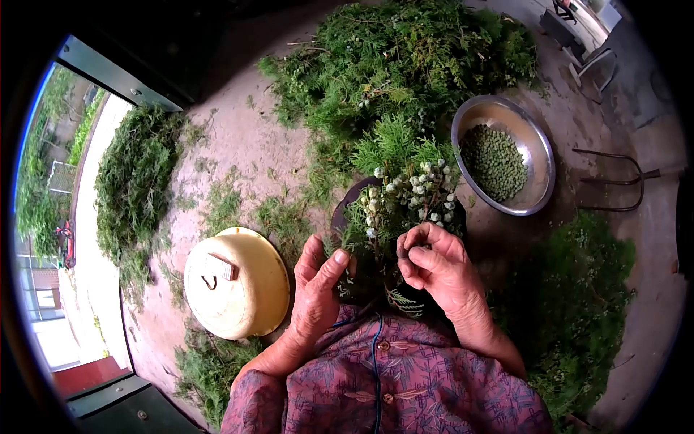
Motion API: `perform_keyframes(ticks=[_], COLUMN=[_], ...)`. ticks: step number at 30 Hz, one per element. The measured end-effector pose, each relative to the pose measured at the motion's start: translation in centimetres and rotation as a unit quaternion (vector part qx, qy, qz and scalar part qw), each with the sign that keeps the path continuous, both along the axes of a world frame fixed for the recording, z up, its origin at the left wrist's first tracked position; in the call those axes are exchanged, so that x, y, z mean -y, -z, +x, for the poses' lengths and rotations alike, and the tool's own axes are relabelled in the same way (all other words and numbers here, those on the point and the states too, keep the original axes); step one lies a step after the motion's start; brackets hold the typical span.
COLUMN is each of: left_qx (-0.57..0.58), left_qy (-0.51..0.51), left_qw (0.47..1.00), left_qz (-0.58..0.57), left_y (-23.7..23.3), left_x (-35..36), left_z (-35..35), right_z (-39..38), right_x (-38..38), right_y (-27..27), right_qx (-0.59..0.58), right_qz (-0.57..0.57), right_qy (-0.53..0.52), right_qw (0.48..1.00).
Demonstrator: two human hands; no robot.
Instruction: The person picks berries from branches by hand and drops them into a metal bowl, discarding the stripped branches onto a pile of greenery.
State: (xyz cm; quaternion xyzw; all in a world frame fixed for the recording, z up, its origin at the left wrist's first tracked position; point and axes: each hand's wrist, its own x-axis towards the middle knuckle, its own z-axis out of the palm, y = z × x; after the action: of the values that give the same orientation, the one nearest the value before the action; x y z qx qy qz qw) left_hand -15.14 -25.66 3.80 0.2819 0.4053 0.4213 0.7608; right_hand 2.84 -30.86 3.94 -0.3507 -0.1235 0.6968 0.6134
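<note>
A leafy evergreen branch (pixel 376 217) with clusters of pale blue-green cones (pixel 426 189) lies in front of me, between and just beyond my hands. My left hand (pixel 318 286) is beside the branch's left edge, thumb and forefinger apart; I see nothing held in it. On the other side, my right hand (pixel 441 264) is closed, its thumb bent against the curled fingers just below the cones. Whatever it may pinch is hidden. A dark round edge (pixel 348 202) shows partly under the branch. Beyond my right hand, a metal basin (pixel 538 170) holds many small green cones.
A large heap of cut branches (pixel 405 58) lies ahead, with smaller piles at left (pixel 137 181) and right (pixel 571 296). An upturned cream basin (pixel 235 289) sits left of me. A metal fork head (pixel 625 181) lies at far right. Sprigs litter the floor.
</note>
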Motion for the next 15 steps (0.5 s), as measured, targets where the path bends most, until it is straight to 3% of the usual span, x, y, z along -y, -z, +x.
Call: perform_keyframes(ticks=[2,4,6,9,13,15], left_qx=[-0.044,-0.082,-0.175,-0.314,-0.205,-0.197], left_qy=[-0.077,-0.053,0.011,0.061,0.148,0.176], left_qw=[0.995,0.995,0.984,0.871,0.957,0.952], left_qz=[-0.042,-0.008,0.037,0.374,0.145,0.152], left_y=[-1.0,-0.2,0.3,3.0,1.8,1.6], left_x=[0.1,-0.2,-0.8,-2.1,-2.7,-3.1], left_z=[0.9,0.2,-0.4,-0.7,0.4,1.0], right_z=[-0.6,-1.5,-1.6,-1.8,-2.0,-1.9], right_x=[0.3,0.5,0.6,0.6,0.5,0.5], right_y=[0.2,0.2,0.4,0.8,1.2,1.3], right_qx=[0.109,0.275,0.307,0.338,0.388,0.405], right_qz=[-0.013,0.001,0.013,0.023,0.048,0.05], right_qy=[-0.011,-0.023,-0.029,-0.029,-0.006,0.012], right_qw=[0.994,0.961,0.951,0.941,0.92,0.913])
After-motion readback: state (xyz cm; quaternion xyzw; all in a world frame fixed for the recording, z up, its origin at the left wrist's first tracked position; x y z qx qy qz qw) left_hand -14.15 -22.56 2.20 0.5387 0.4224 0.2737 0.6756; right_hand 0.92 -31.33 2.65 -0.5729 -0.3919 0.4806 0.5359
